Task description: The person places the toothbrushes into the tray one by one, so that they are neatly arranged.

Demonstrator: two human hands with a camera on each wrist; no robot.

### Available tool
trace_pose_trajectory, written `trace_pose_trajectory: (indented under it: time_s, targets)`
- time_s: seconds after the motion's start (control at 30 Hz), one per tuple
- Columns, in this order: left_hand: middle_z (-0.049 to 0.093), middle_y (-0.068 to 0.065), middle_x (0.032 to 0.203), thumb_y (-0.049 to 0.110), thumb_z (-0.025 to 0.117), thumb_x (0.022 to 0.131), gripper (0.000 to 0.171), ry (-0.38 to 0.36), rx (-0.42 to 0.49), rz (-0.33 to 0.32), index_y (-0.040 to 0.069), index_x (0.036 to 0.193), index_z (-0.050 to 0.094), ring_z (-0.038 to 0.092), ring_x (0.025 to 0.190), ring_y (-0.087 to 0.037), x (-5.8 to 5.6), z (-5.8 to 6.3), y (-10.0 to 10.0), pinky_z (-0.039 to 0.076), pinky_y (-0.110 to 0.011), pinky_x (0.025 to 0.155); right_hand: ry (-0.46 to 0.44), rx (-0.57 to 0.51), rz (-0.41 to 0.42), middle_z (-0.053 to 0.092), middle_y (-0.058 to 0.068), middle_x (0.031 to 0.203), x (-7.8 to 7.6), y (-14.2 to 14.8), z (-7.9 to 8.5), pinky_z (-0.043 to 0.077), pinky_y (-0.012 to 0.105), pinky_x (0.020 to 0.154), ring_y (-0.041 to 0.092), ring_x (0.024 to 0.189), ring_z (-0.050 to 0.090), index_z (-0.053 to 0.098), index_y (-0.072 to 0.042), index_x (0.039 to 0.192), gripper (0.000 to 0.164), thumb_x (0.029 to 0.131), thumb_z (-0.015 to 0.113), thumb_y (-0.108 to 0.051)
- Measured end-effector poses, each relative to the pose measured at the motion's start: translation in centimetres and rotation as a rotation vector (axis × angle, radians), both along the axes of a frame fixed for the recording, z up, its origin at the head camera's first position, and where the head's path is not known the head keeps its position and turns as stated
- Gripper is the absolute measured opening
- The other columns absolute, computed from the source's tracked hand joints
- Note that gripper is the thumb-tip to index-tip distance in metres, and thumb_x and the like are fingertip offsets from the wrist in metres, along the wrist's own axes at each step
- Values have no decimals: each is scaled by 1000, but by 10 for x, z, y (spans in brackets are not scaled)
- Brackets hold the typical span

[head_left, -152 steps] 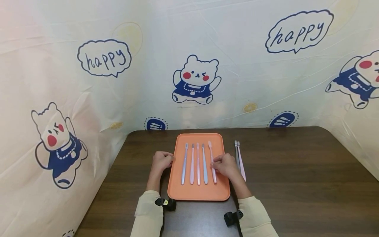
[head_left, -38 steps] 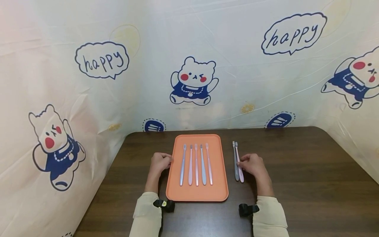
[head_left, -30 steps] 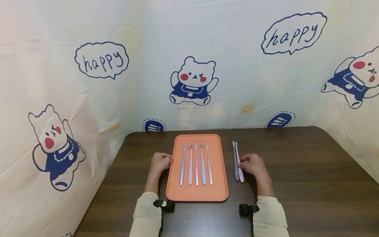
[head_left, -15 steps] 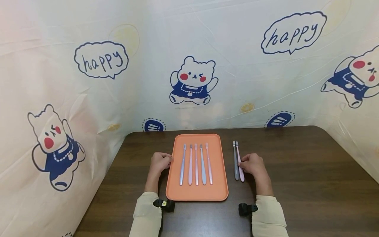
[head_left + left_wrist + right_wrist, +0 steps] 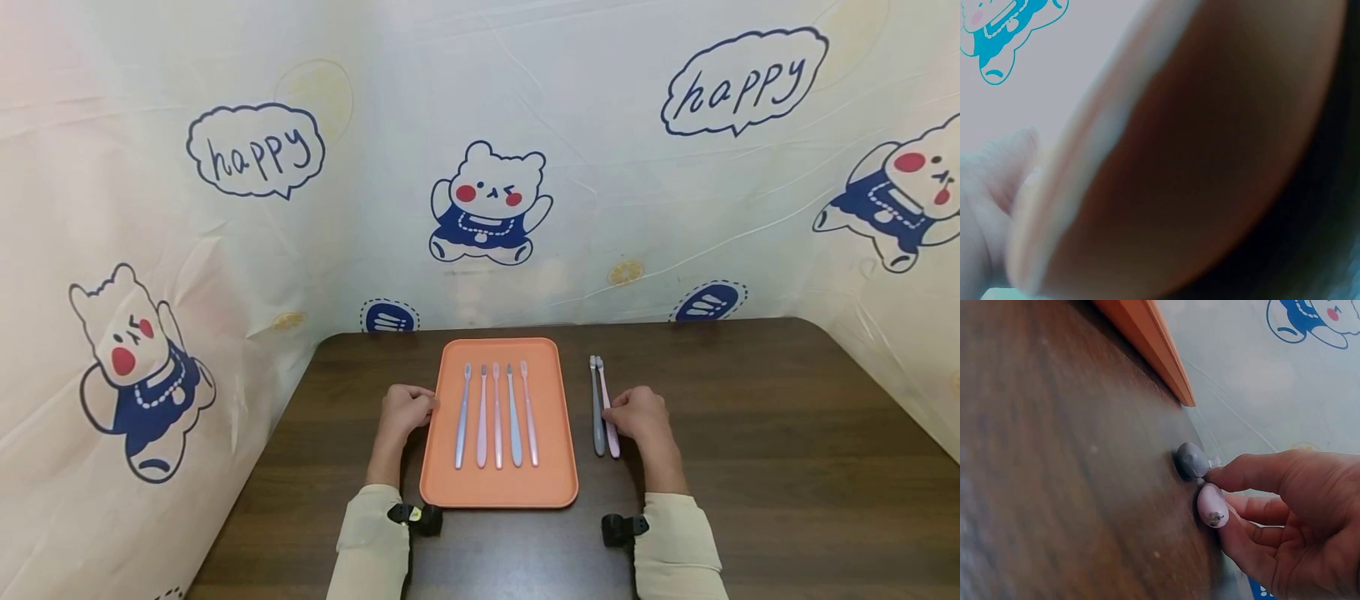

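My left hand [image 5: 405,410] holds the left rim of an orange tray [image 5: 498,492]; the left wrist view is blurred, with the tray's rim [image 5: 1104,131] crossing in front of the fingers. Several pink and blue toothbrushes [image 5: 515,429] lie side by side on the tray, heads toward the far end. To the right of the tray, my right hand [image 5: 641,412] pinches the handle of a pink toothbrush [image 5: 613,442] between thumb and index finger. Close on its left lies a grey toothbrush [image 5: 597,429]. The right wrist view shows the pink handle's rounded end [image 5: 1212,503] beside the grey one [image 5: 1191,460], index fingertip between them.
All this stands on a dark brown wooden table [image 5: 787,467]. A pale curtain [image 5: 600,167] with cartoon bears rises behind the table's far edge and along both sides. A black wrist camera [image 5: 624,530] sits on the right sleeve.
My right hand has gone from a pink toothbrush at the tray's right side to the pair beside the tray. Lately it has only tilted slightly. The left hand keeps its place.
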State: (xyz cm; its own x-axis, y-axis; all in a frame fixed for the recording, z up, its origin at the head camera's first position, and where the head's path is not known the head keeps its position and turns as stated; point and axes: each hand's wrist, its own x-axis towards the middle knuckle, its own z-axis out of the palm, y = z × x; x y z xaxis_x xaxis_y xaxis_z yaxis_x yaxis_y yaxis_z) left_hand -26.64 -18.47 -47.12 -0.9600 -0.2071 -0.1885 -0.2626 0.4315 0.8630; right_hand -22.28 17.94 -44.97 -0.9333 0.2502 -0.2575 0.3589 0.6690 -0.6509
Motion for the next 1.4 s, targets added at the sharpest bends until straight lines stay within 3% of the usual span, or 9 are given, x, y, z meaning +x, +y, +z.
trace_pose_trajectory:
  time_s: [0.23, 0.6, 1.0, 1.4]
  targets:
    - [72, -20, 110, 14, 66, 90, 25, 0, 1, -7, -1, 106, 77, 70, 81, -19, 1, 0, -1, 63, -32, 74, 32, 30, -11, 67, 10, 81, 2, -2, -2, 44, 27, 57, 22, 74, 60, 74, -1, 87, 19, 88, 71, -20]
    - [73, -21, 110, 12, 67, 88, 23, 9, 3, -6, -1, 103, 77, 71, 80, -17, -1, -1, 1, 64, -32, 73, 44, 43, 1, 67, 9, 76, 4, 0, 2, 43, 29, 57, 24, 74, 59, 74, -2, 83, 20, 87, 72, -21]
    - [73, -21, 111, 12, 68, 88, 24, 3, 4, -8, -2, 105, 77, 71, 80, -16, -1, -2, 0, 64, -34, 75, 106, 29, 25, 69, 11, 80, 4, 7, 2, 44, 25, 58, 20, 72, 60, 75, 3, 89, 20, 86, 71, -17]
    - [73, -22, 111, 13, 68, 88, 24, 9, 2, -12, -2, 106, 76, 71, 80, -17, -1, -2, -1, 64, -35, 77, 103, 1, 28, 73, 17, 90, 3, 8, 4, 47, 27, 62, 23, 77, 63, 75, 5, 99, 23, 88, 71, -15]
